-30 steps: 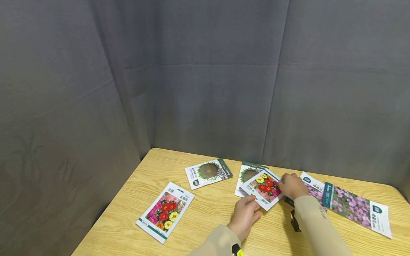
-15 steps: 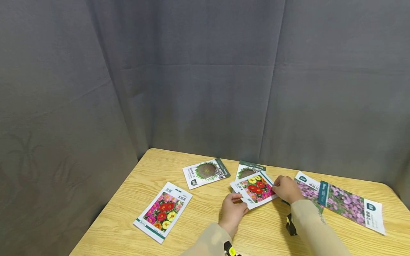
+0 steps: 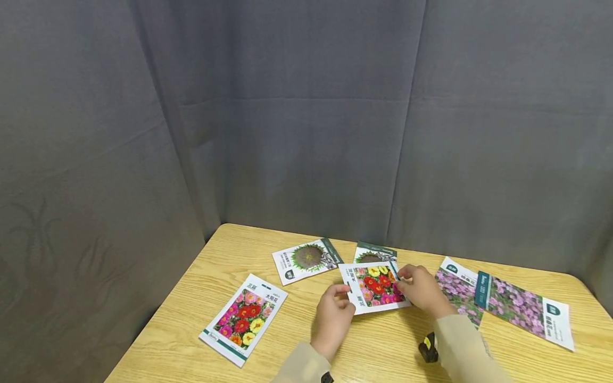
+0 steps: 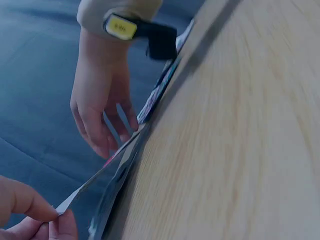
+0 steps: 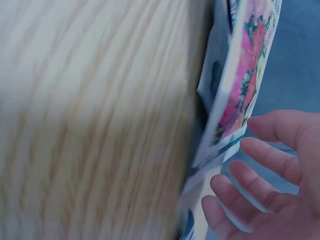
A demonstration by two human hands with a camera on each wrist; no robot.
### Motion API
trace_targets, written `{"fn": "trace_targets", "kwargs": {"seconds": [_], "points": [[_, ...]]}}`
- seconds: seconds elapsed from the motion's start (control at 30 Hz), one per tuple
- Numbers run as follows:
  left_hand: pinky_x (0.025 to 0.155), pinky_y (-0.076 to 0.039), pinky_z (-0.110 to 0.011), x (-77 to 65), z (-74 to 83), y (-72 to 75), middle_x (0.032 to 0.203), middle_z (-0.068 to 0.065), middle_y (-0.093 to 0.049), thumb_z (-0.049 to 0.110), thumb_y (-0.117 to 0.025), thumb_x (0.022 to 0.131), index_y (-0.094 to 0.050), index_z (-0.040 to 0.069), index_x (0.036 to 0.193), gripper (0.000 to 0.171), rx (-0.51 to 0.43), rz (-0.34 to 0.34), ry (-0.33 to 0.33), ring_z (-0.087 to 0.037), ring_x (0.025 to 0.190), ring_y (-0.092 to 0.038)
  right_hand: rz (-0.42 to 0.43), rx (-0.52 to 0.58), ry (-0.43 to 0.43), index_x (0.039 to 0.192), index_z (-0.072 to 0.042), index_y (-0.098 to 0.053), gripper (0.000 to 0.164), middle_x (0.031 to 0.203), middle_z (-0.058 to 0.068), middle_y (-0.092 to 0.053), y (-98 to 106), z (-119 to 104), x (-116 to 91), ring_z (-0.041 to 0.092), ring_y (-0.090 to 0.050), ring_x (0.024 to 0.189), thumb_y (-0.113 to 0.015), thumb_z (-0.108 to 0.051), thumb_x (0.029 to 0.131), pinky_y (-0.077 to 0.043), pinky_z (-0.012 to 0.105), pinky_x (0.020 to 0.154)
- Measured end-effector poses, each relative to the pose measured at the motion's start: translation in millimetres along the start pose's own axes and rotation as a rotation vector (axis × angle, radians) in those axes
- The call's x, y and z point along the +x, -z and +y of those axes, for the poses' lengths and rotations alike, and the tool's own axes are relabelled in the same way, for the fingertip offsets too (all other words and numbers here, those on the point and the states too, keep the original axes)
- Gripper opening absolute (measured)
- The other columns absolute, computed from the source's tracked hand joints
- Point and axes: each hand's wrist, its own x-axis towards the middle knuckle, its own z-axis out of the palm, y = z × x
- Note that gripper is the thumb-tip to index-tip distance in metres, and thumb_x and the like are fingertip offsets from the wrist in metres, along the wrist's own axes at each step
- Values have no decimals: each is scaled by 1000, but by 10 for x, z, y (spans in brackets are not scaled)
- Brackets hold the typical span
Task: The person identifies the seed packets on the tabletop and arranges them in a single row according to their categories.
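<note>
A seed packet with red, yellow and pink flowers [image 3: 375, 288] is raised at its left end, partly over a sunflower seed packet [image 3: 375, 252]. My left hand [image 3: 332, 318] pinches its left edge; in the left wrist view thumb and finger [image 4: 37, 212] meet on the corner. At its other end is my right hand [image 3: 422, 291]. In the right wrist view the right hand's fingers [image 5: 265, 175] are spread and relaxed, thumb tip by the packet's edge. The lower part of the sunflower packet is hidden.
Another flower seed packet [image 3: 244, 319] lies at the left, and another sunflower packet [image 3: 307, 259] at the back. On the right, a purple-flower packet [image 3: 524, 308] overlaps a second purple one [image 3: 457, 287]. A grey curtain [image 3: 306, 133] hangs behind the wooden table [image 3: 373, 351].
The raised flower packet has moved left and turned so its long side runs more nearly left to right. Both hands have moved left with it. The right hand's fingers look looser on its edge.
</note>
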Motion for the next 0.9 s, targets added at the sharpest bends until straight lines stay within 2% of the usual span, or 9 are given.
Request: {"fn": "trace_targets", "kwargs": {"seconds": [0.13, 0.33, 0.53, 0.63, 0.73, 0.9], "points": [[63, -52, -24, -6, -36, 88, 113, -11, -63, -10, -64, 80, -68, 2, 112, 35, -17, 4, -49, -12, 83, -63, 1, 19, 0, 119, 4, -63, 25, 119, 28, -57, 0, -81, -75, 44, -62, 103, -63, -10, 98, -56, 51, 78], [65, -52, -23, 2, 17, 239, 117, -13, -62, -11, -63, 81, -69, 2, 113, 35, 33, -1, -114, -14, 87, -61, 76, -47, 74, 135, 4, -57, 37, 137, 31, -50, 11, -230, -174, 50, -53, 121, -61, -11, 100, -48, 63, 94], [63, -50, -23, 39, 99, 405, 118, -13, -63, -12, -60, 84, -69, 3, 112, 34, 65, -56, -196, -22, 93, -63, 99, -48, 149, 141, 3, -53, 41, 143, 30, -48, 5, -402, -254, 51, -46, 131, -57, -11, 103, -40, 66, 103], [68, -51, -24, 62, 165, 454, 116, -12, -66, -13, -59, 83, -70, 4, 111, 34, 88, -75, -254, -23, 93, -64, 113, -27, 155, 139, 2, -56, 38, 138, 27, -53, 8, -459, -297, 48, -52, 125, -58, -11, 103, -44, 64, 99], [79, -52, -27, 79, 227, 496, 115, -9, -68, -13, -58, 83, -71, 5, 110, 35, 101, -99, -310, -22, 94, -64, 115, 30, 117, 131, -1, -63, 30, 124, 20, -62, 22, -532, -352, 38, -62, 110, -59, -12, 103, -52, 57, 91], [87, -51, -30, 103, 274, 542, 116, -6, -70, -11, -55, 86, -72, 7, 110, 34, 98, -137, -329, -22, 99, -62, 125, 132, 25, 116, -5, -69, 18, 100, 7, -68, 14, -646, -461, 19, -64, 84, -62, -11, 101, -55, 37, 72]]}}
